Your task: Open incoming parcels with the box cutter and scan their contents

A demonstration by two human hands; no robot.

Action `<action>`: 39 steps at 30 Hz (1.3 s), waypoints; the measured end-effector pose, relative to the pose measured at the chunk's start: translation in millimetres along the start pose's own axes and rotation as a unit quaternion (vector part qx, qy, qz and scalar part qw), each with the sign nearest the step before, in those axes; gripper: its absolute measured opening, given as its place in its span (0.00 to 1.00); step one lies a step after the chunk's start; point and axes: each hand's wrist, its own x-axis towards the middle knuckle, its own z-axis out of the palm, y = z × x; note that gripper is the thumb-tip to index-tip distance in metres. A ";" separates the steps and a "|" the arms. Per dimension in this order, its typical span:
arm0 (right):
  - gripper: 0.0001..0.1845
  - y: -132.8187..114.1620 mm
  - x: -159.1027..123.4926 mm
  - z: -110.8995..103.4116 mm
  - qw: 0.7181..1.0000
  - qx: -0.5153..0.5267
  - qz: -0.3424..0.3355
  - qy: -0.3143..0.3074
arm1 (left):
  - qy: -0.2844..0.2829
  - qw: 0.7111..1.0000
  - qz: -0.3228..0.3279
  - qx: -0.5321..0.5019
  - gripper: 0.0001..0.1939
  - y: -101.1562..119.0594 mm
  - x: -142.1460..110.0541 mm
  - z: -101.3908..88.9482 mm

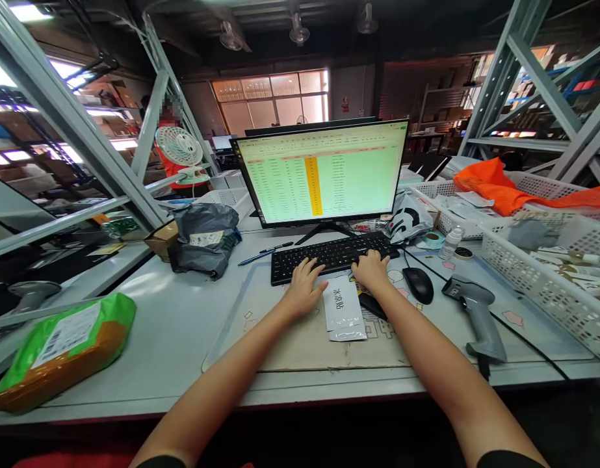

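A black keyboard (336, 252) lies in front of a monitor (324, 175) that shows a spreadsheet with one orange column. My left hand (303, 286) rests over the keyboard's left part, fingers spread on the keys and thumb pointing inward. On the right part of the keys is my right hand (371, 270), its fingers apart and partly hidden by the back of the hand. Between my forearms lie white sachets (343, 305) with dark printed characters. A black object (372, 305) is partly covered by my right wrist. To the right sits a black mouse (418, 285).
A grey barcode scanner (478, 318) lies right of the mouse. White plastic baskets (534, 266) line the right side, one with orange cloth (495, 185). At left are a green-and-brown parcel (70, 351), a grey plastic bag (205, 237) and pens (263, 253). Behind, a person stands near a fan (179, 146).
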 end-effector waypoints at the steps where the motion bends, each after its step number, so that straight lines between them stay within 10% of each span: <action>1: 0.24 -0.2 0.4 0.6 1.000 -0.002 -0.001 -0.005 | 0.015 1.000 -0.010 -0.009 0.26 -8.8 -7.7 -2.0; 8: 0.27 4.7 4.1 5.2 1.000 0.007 0.005 0.030 | 0.055 0.994 -0.058 -0.072 0.22 -37.5 -15.0 -3.9; 21: 0.24 8.3 6.9 15.6 0.999 -0.018 -0.008 0.031 | -0.098 0.991 -0.039 -0.078 0.22 -7.8 -23.4 -17.9; 30: 0.22 30.4 -25.0 -83.2 0.907 0.190 -0.046 0.372 | -0.232 0.969 0.069 -0.051 0.47 37.9 -39.5 -10.2; 34: 0.21 97.0 -86.8 -100.5 0.936 0.148 -0.022 0.317 | -0.240 0.968 0.065 -0.023 0.51 48.9 -40.5 -8.2; 39: 0.32 185.2 -148.3 -71.2 0.968 0.003 0.233 0.096 | -0.178 0.982 0.063 -0.028 0.42 57.9 -39.5 -2.3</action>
